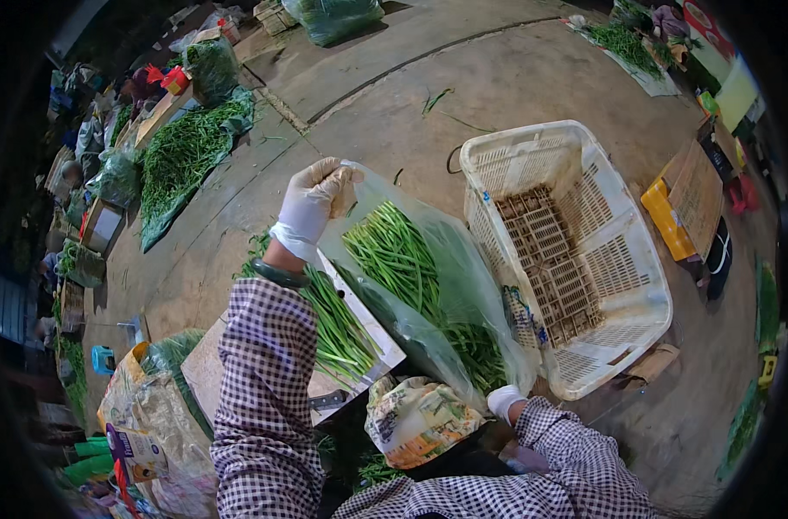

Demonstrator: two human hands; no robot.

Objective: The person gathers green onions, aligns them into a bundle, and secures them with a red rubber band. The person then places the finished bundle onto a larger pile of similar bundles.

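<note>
My left hand [313,204], in a white glove, pinches the far edge of a clear plastic bag [478,272] and holds it raised. Inside the bag lies a thick bundle of green stalks [400,259], possibly garlic shoots or chives. My right hand [505,401], also gloved, grips the bag's near end; its fingers are partly hidden. Beneath my left forearm more cut green stalks [342,324] rest on a white board [387,353]. A knife with a black handle [329,399] lies at the board's near edge.
A white slatted plastic crate [566,259] stands right of the bag. A patterned cloth bundle [423,422] sits close to my lap. At left are a large sack [154,415] and a heap of greens [186,152] on a sheet. A cardboard box [695,194] stands at right.
</note>
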